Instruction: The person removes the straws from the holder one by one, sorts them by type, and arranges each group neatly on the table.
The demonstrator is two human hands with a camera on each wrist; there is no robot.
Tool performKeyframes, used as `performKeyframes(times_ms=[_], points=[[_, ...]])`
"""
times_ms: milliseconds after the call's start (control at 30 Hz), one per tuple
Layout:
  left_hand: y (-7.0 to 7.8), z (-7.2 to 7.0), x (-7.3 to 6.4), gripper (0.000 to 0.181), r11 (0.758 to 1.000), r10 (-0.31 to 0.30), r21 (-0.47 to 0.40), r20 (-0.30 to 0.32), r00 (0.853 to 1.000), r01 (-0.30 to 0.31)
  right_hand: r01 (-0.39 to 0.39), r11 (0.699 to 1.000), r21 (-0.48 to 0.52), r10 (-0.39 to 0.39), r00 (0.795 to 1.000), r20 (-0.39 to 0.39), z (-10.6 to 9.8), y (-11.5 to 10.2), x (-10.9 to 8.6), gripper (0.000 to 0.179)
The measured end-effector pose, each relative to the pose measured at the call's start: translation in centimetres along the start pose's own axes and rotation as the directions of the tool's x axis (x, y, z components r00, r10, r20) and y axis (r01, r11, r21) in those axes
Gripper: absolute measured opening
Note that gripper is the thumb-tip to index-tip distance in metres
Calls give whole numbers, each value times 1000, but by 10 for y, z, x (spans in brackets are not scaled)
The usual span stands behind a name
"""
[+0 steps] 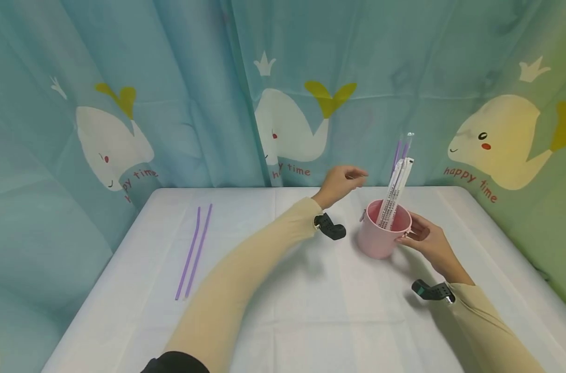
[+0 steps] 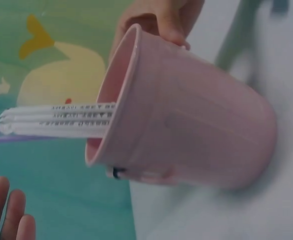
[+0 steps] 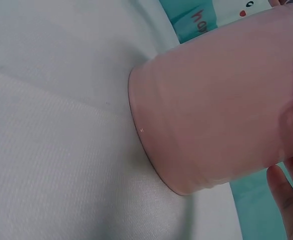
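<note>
Several wrappers (image 1: 391, 199) in pink bucket (image 1: 378, 241) — print illeg. — curtain (image 1: 394, 77): "happy time"

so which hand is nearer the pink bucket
Right. The right hand holds the right side of the pink bucket; the left hand hangs apart from it, in the air to its left.

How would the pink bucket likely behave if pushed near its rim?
The pink bucket might tip fairly easily, since it narrows toward its base and tall white packets lean out above its rim. It is probably light, as its wall looks thin. The right hand at its side may help steady it.
</note>
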State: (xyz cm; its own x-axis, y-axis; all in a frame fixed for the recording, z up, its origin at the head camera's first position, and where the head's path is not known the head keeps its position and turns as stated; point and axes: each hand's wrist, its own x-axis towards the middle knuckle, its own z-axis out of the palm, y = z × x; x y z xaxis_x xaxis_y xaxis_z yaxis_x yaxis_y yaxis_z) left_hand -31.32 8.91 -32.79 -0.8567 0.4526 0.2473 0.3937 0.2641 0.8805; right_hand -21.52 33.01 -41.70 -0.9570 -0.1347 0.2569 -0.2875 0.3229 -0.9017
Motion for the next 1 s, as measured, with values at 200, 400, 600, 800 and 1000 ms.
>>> performKeyframes(times_ms=[200,400,600,800,1000], points=[[1,12,5,25,1000,1,-5,-1,1000,-1,-10,1000,-18,10,1000,14,0,0,1,68],[0,17,6,26,999,2,-47,12,1000,-1,-26,989,-146,33,998,47,-5,-6,4,67],[-2,19,7,27,997,-6,-77,23,1000,7,-16,981,-192,35,995,96,-10,-17,6,67],[-2,22,8,24,996,-20,-87,5,1000,21,-8,984,-180,31,991,127,-13,-24,8,64],[-2,31,13,26,996,-8,-91,-15,1000,7,-13,988,-152,31,992,122,-12,-23,6,63]])
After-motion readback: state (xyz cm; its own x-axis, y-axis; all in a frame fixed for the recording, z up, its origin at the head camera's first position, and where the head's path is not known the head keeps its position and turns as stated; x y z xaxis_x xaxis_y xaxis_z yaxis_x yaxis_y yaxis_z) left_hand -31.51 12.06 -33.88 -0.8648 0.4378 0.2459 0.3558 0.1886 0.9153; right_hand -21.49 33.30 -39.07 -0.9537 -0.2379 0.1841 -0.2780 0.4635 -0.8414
